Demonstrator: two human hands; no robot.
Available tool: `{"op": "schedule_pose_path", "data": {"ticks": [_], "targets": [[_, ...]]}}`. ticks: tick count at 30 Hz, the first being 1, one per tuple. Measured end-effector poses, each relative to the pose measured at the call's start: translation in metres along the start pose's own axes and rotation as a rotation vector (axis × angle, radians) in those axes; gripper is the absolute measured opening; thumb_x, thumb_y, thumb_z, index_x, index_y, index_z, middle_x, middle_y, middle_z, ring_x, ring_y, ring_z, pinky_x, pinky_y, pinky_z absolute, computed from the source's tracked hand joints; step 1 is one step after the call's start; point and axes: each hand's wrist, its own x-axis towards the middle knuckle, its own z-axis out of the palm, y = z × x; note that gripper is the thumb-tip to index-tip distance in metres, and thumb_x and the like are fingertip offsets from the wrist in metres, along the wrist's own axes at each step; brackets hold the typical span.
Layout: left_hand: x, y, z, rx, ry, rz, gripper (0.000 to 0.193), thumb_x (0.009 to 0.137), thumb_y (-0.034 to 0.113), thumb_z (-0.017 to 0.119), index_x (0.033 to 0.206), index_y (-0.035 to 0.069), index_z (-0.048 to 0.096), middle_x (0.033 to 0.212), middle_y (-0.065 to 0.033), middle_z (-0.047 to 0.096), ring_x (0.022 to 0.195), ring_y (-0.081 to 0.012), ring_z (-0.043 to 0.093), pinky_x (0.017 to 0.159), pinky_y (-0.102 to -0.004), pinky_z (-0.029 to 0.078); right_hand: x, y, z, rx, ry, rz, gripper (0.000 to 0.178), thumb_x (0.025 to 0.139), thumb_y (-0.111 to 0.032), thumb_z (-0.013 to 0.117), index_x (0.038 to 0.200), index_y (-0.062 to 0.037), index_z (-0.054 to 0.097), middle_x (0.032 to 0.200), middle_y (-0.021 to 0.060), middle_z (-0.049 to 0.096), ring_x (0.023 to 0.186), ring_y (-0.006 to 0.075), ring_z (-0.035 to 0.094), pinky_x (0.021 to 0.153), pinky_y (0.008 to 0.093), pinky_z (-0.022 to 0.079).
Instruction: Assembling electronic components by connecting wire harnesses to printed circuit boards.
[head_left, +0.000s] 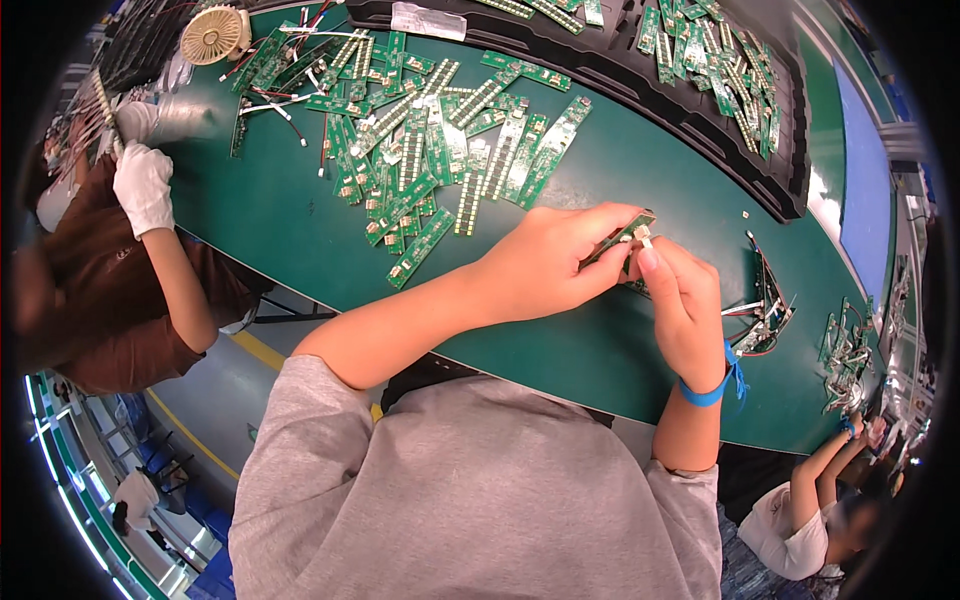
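Above the front part of the table, my left hand (555, 262) is closed on a narrow green circuit board (628, 232), which is tilted up between thumb and fingers. My right hand (688, 305), with a blue band at the wrist, pinches a small white connector (643, 236) against the end of that board. Whether the connector is fully seated cannot be seen, and the fingers hide much of the board. Left of my hands lies a loose pile of green circuit boards (412, 148), several with rows of pale squares or small white sockets.
Black trays (640, 105) with more boards stand along the back of the green table (690, 180). Wired boards (768, 300) lie to the right, others at far left near a beige fan (214, 36). A co-worker's gloved hand (145, 188) is at left; another person sits at right.
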Motion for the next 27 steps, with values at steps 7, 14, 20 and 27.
{"op": "schedule_pose_path", "data": {"ticks": [7, 14, 20, 27], "targets": [[-0.001, -0.009, 0.003, 0.220, 0.026, 0.085, 0.028, 0.081, 0.003, 0.055, 0.108, 0.000, 0.054, 0.077, -0.0110, 0.064, 0.067, -0.0186, 0.066, 0.056, -0.0267, 0.052, 0.000, 0.001, 0.000, -0.110, 0.092, 0.003, 0.015, 0.081, -0.006, 0.059, 0.071, 0.0034, 0.054, 0.057, 0.0070, 0.047, 0.047, 0.0142, 0.041, 0.044, 0.0271, 0.033], [-0.002, -0.013, 0.005, 0.387, 0.020, 0.222, 0.031, 0.077, 0.003, 0.057, 0.108, 0.000, 0.053, 0.074, -0.0126, 0.062, 0.058, -0.0250, 0.062, 0.051, -0.0314, 0.049, 0.000, 0.001, -0.002, -0.230, 0.083, -0.019, 0.014, 0.079, -0.004, 0.060, 0.069, 0.0030, 0.055, 0.058, 0.0083, 0.050, 0.047, 0.0150, 0.044, 0.044, 0.0276, 0.033], [-0.005, -0.009, 0.003, 0.355, -0.079, 0.187, 0.031, 0.078, 0.000, 0.055, 0.108, -0.002, 0.052, 0.073, -0.0115, 0.062, 0.058, -0.0229, 0.062, 0.050, -0.0301, 0.049, 0.000, 0.004, 0.000, -0.162, 0.059, -0.032, 0.010, 0.080, -0.005, 0.059, 0.073, 0.0027, 0.059, 0.059, 0.0087, 0.052, 0.049, 0.0167, 0.047, 0.045, 0.0267, 0.035], [-0.002, -0.005, -0.005, 0.145, -0.179, 0.090, 0.036, 0.080, -0.002, 0.049, 0.115, -0.001, 0.050, 0.082, -0.0103, 0.065, 0.068, -0.0179, 0.066, 0.057, -0.0265, 0.052, -0.002, 0.004, -0.007, 0.078, -0.034, 0.088, 0.014, 0.083, -0.008, 0.057, 0.074, 0.0021, 0.059, 0.061, 0.0044, 0.053, 0.054, 0.0087, 0.046, 0.047, 0.0234, 0.035]]}}
